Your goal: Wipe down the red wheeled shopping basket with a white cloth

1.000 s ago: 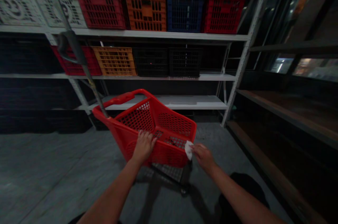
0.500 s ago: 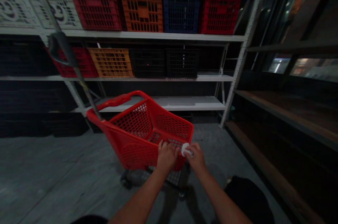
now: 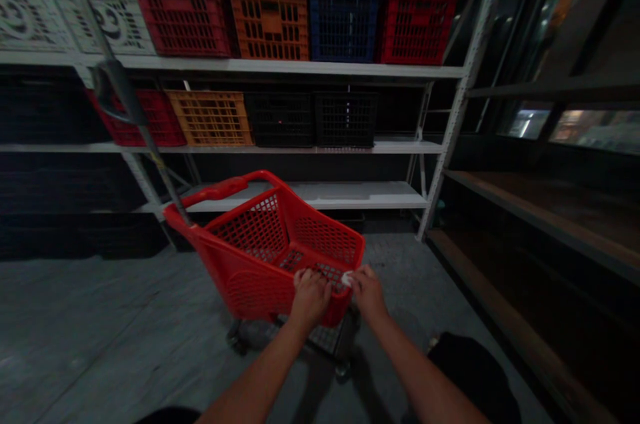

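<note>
Red plastic shopping cart (image 3: 255,284) is standing on a grey concrete floor (image 3: 100,324) directly in front of the person, with its mesh basket pointing away toward a white steel shelving rack (image 3: 320,69). Both hands are working at the cart's near wall. The left hand (image 3: 311,297) is closed over the top rim of that wall, its fingers curling down onto the red mesh and gripping it. The right hand (image 3: 367,291) is reaching in just beside it, with its fingers pinched around a small crumpled white wad (image 3: 347,279) and pressing it against the rim near the right corner. The wad is too small and too hidden to tell whether it is paper or cloth. Neither hand is touching the far red handle (image 3: 215,189) of the cart. A long grey pole with a dark curved grip (image 3: 117,91) is slanting down to the cart's far left corner. On the upper shelf, white, red, orange and blue plastic crates are standing side by side. Red, orange and black crates are lining the shelf below them, while dark wooden shelves (image 3: 525,211) are running along the right.
</note>
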Available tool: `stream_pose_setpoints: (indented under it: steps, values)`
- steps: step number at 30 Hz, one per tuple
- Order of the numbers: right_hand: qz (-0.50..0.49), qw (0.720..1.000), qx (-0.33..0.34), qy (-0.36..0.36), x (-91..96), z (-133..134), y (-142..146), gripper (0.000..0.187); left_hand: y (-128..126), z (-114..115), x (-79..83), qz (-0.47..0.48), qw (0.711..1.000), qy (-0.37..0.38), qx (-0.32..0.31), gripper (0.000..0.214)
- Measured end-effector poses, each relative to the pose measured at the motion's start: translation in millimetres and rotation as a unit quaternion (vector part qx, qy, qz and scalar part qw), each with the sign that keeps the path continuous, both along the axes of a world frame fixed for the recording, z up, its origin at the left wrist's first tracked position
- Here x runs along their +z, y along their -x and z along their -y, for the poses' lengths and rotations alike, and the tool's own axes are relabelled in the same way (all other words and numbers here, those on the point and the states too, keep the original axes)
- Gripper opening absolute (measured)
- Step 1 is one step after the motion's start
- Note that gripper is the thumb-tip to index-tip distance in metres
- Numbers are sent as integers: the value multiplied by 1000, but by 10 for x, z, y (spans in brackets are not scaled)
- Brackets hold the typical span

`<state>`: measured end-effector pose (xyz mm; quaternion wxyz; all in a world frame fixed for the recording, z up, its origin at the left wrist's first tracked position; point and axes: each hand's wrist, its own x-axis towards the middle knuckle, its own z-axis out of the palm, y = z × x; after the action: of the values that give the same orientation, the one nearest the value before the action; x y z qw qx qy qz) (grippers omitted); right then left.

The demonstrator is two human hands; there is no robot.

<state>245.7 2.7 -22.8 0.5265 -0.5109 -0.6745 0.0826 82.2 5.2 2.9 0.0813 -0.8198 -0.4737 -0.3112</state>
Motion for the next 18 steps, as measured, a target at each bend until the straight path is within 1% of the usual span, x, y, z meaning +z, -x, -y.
stream_pose_setpoints:
  steps: [2,4,6,9,11,12,14,16,18]
  values:
    - [-9,999,-34,-3,44,-125,-96,24,24,15,1,7,1000,-3,2,29]
    - [-10,999,-49,2,53,-135,-83,23,48,29,1,10,1000,-6,1,29]
    - [-3,1000,-27,8,18,-2,53,20,80,45,2,9,1000,-5,-7,29]
    - [10,999,42,19,-53,295,316,18,143,74,9,10,1000,0,-18,27]
    - [9,997,67,23,-55,379,377,18,186,99,16,6,1000,6,-21,27]
    - [7,997,67,23,-37,359,352,19,204,113,19,4,1000,8,-22,26]
    - [12,999,43,19,23,207,203,20,230,143,23,1,1000,9,-23,25]
    - [31,999,-8,12,86,-8,-8,20,245,175,26,1,1000,7,-26,25]
    - [53,997,-60,1,120,-156,-165,19,254,202,26,1,1000,4,-31,26]
